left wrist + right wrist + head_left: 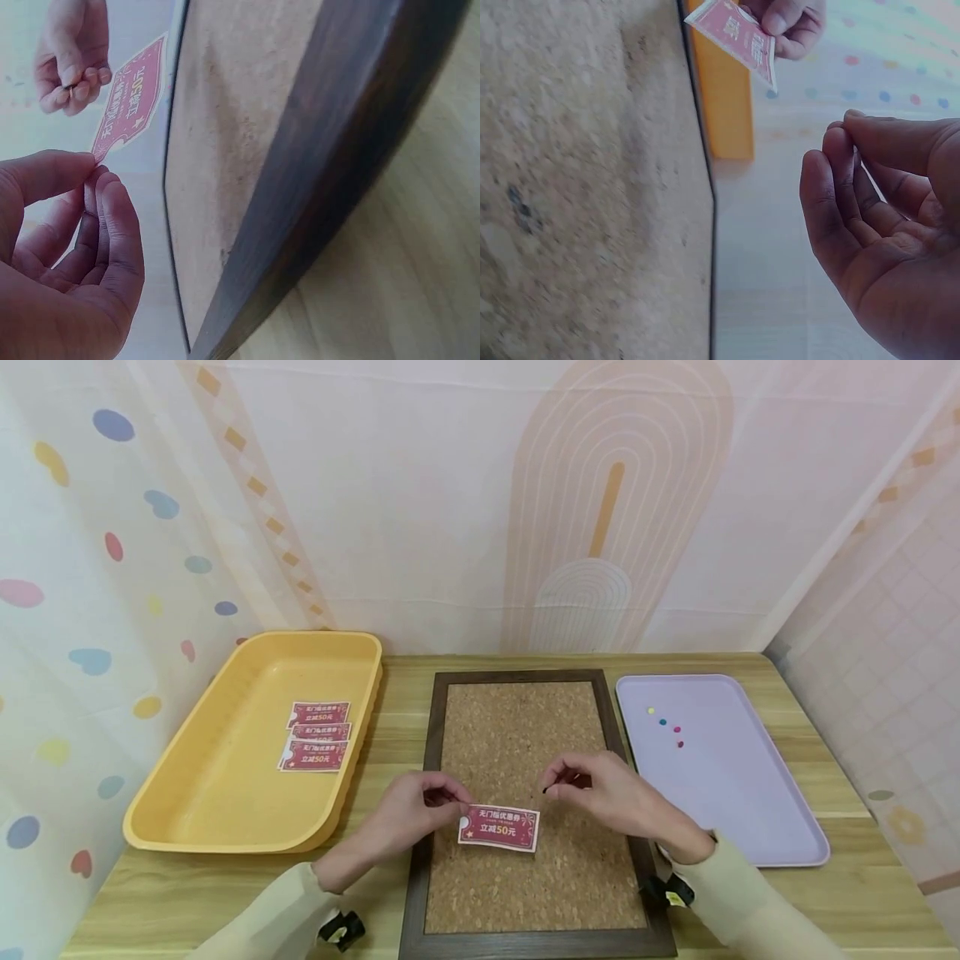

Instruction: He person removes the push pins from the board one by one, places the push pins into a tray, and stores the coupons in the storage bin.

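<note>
Between thumb and fingers, my left hand (416, 810) pinches the left end of a red-and-white paper coupon (499, 828). The coupon is held above the cork board (517, 893), its printed face up in the head view. Right of the coupon and apart from it, my right hand (603, 789) pinches a small dark pushpin (70, 87) at its fingertips. The fingers mostly cover the pin, and the right wrist view does not show it plainly. In that view the coupon (739, 36) is seen beyond the right hand.
A yellow tray (180, 777) on the left holds several more coupons (315, 755). On the right, a lilac tray (735, 777) carries several small coloured pins (677, 729). The board's dark wooden frame (525, 945) lies on the wooden table (382, 893). A patterned curtain (420, 510) hangs behind.
</note>
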The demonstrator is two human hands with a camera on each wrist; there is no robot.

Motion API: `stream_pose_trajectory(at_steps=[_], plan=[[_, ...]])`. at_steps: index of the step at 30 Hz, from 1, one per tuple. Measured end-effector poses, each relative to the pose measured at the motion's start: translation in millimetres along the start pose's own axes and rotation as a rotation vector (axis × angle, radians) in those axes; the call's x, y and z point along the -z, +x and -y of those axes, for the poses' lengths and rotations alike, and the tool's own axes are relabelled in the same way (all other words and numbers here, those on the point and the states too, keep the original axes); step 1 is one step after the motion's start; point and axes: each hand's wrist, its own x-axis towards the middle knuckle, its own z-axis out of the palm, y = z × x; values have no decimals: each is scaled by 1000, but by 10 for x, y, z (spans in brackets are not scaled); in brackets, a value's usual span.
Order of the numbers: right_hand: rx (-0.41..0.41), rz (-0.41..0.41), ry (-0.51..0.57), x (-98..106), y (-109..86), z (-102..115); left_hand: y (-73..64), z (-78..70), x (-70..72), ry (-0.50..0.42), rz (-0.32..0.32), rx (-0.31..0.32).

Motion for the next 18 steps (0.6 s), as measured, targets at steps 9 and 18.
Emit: stream_pose_trajectory(at_steps=[9,18], plan=[[-24,-79,4,123,-86,33,-22,-60,117,-35,-97,42],[-23,-172,-21,280,-176,8,-69,-93,323,-21,-195,69]])
